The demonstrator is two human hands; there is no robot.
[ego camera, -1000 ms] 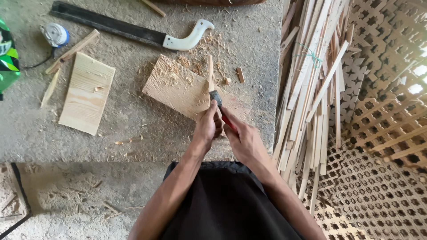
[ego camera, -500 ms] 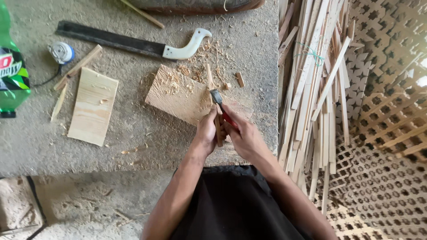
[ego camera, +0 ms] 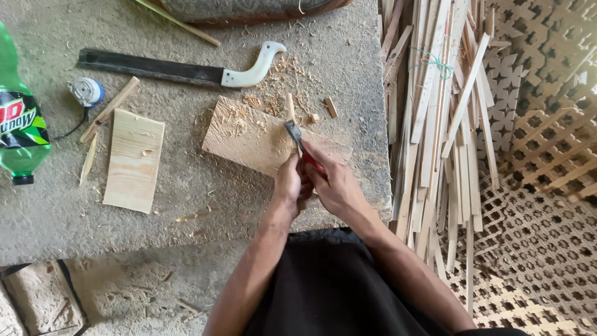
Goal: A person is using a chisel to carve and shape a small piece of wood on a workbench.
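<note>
My left hand [ego camera: 290, 185] grips a thin wooden stick [ego camera: 290, 109] that rests lengthwise on a wooden board [ego camera: 249, 140] strewn with shavings. My right hand [ego camera: 333, 180] holds a small knife with a red handle [ego camera: 313, 162]; its blade [ego camera: 293, 132] lies against the stick about midway along it. Both hands are close together at the board's near right corner. The stick's lower end is hidden by my hands.
A large knife with a white handle [ego camera: 180, 70] lies at the back of the concrete slab [ego camera: 186, 205]. Left are a smaller plank [ego camera: 134, 158], wood offcuts [ego camera: 109, 109], a green bottle [ego camera: 18, 124] and a small tape roll [ego camera: 87, 91]. Bundled wood slats [ego camera: 435, 124] and lattice panels [ego camera: 541, 155] fill the right.
The view has shifted slightly, bringing the bottle further into view. My hands stay on the stick and knife, with the blade at nearly the same place on the stick.
</note>
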